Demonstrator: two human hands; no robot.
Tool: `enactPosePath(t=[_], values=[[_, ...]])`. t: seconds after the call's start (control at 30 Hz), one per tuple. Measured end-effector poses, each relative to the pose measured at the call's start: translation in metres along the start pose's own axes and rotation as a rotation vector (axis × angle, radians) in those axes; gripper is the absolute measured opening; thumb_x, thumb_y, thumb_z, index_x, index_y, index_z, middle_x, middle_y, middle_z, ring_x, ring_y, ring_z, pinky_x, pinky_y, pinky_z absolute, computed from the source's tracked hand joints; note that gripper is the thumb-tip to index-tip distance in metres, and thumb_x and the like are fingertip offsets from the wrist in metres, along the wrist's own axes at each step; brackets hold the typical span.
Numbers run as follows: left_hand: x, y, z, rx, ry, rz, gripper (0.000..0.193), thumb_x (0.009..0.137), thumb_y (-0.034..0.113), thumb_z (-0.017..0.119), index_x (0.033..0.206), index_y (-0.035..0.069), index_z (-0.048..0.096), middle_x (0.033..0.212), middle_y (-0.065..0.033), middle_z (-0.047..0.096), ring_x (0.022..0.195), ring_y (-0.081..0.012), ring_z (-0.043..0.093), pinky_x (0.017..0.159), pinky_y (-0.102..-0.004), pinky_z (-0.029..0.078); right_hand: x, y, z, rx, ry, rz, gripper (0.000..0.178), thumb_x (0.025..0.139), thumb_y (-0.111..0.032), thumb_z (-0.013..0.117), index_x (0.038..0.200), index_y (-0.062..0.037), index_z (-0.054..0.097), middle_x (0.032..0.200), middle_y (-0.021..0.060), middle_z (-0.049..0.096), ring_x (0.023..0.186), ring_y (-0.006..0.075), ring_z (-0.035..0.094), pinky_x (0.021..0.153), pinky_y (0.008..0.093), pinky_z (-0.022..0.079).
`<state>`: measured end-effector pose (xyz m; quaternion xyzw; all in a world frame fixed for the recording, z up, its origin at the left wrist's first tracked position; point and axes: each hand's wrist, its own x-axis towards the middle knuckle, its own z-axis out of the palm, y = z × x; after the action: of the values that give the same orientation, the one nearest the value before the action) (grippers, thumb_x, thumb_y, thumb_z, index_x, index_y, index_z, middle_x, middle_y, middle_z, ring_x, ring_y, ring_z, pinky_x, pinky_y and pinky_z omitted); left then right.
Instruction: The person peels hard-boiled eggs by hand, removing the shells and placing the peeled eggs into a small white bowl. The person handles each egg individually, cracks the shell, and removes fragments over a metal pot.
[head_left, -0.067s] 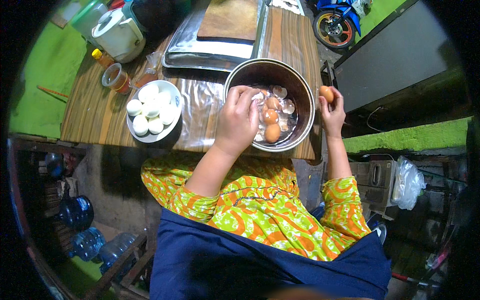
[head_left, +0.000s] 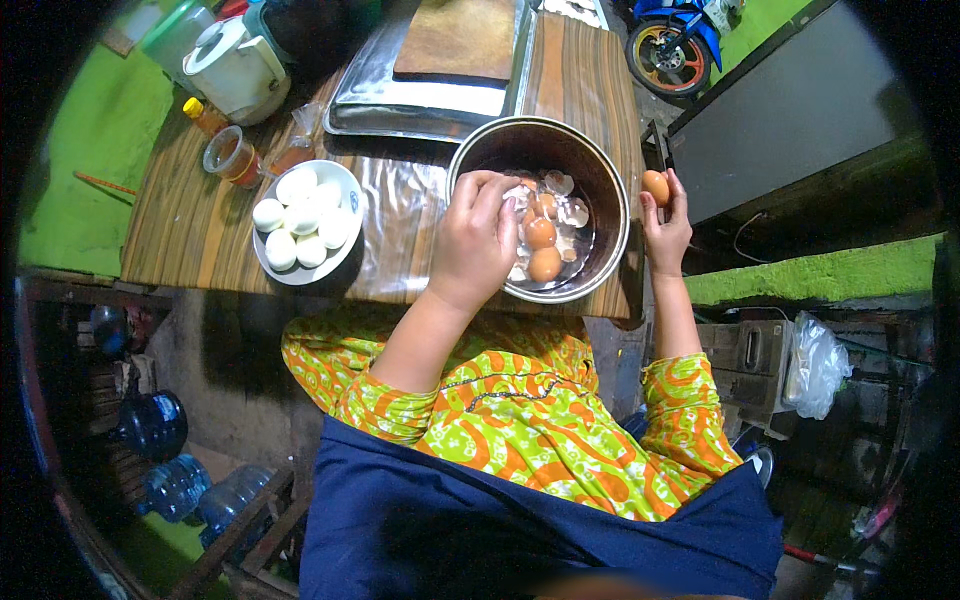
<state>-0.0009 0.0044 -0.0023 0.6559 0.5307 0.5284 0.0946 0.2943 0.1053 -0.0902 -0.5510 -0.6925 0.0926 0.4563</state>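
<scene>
Nearest, the left hand (head_left: 470, 235) curled over the rim of the pot (head_left: 520, 143), any hold unclear; the right hand (head_left: 665, 232) pinched an egg (head_left: 655, 186) beside it. Brown eggs (head_left: 542, 235) and shells (head_left: 573, 212) lay inside. Leftward stood a plate (head_left: 338, 257) of white eggs (head_left: 302, 219); beyond, a tray (head_left: 420, 99) on the table (head_left: 575, 75).

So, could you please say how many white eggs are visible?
7 white eggs on the plate: two far, three across the middle, two near; others may hide beneath.

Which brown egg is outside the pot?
The egg held in the right hand, right of the pot; the other visible brown eggs lie inside it among shell pieces.
</scene>
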Motion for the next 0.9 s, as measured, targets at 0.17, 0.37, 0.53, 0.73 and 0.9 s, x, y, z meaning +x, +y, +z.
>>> enactPosePath(t=[0.17,0.37,0.53,0.73,0.9], values=[[-0.001,0.001,0.0,0.014,-0.035,-0.082,0.021,0.085,0.005,0.06,0.105,0.004,0.064,0.104,-0.0133,0.06,0.094,-0.0301,0.062,0.081,-0.0385,0.051,-0.007,-0.005,0.0,-0.228,-0.198,0.001,0.048,0.081,-0.02,0.074,0.126,-0.0124,0.061,0.112,0.0179,0.065,0.1,0.0315,0.063,0.089,0.0388,0.049],[-0.002,-0.001,0.002,-0.046,-0.022,-0.058,0.018,0.084,0.005,0.061,0.102,0.003,0.062,0.102,-0.015,0.056,0.091,-0.0333,0.062,0.078,-0.0419,0.052,-0.007,0.017,0.006,-0.221,-0.191,-0.032,0.044,0.085,-0.018,0.069,0.128,-0.0132,0.06,0.11,0.017,0.066,0.1,0.0304,0.064,0.088,0.0377,0.05],[0.003,0.002,0.0,-0.128,-0.075,-0.089,0.023,0.087,0.006,0.059,0.109,0.003,0.061,0.104,-0.0161,0.057,0.094,-0.033,0.061,0.082,-0.0406,0.051,0.034,-0.012,-0.011,0.443,-0.17,0.456,0.039,0.093,-0.028,0.064,0.12,-0.001,0.062,0.109,0.0092,0.067,0.097,0.0179,0.063,0.084,0.031,0.05],[0.006,0.021,0.002,-0.523,-0.231,-0.165,0.057,0.085,0.004,0.065,0.139,0.009,0.047,0.122,-0.0141,0.054,0.105,-0.0232,0.06,0.086,-0.0329,0.053,0.037,-0.12,-0.028,0.672,-0.424,0.254,0.033,0.099,-0.03,0.053,0.123,-0.0087,0.055,0.105,0.0048,0.059,0.085,0.0108,0.06,0.061,0.0222,0.047],[0.006,0.022,-0.002,-0.507,-0.222,-0.06,0.049,0.082,0.008,0.07,0.129,0.008,0.056,0.115,-0.0145,0.059,0.104,-0.0277,0.061,0.085,-0.0336,0.053,0.019,-0.17,-0.019,0.913,-0.813,0.342,0.04,0.098,-0.033,0.055,0.126,-0.0054,0.053,0.109,0.0078,0.059,0.086,0.0121,0.063,0.07,0.0246,0.053]])
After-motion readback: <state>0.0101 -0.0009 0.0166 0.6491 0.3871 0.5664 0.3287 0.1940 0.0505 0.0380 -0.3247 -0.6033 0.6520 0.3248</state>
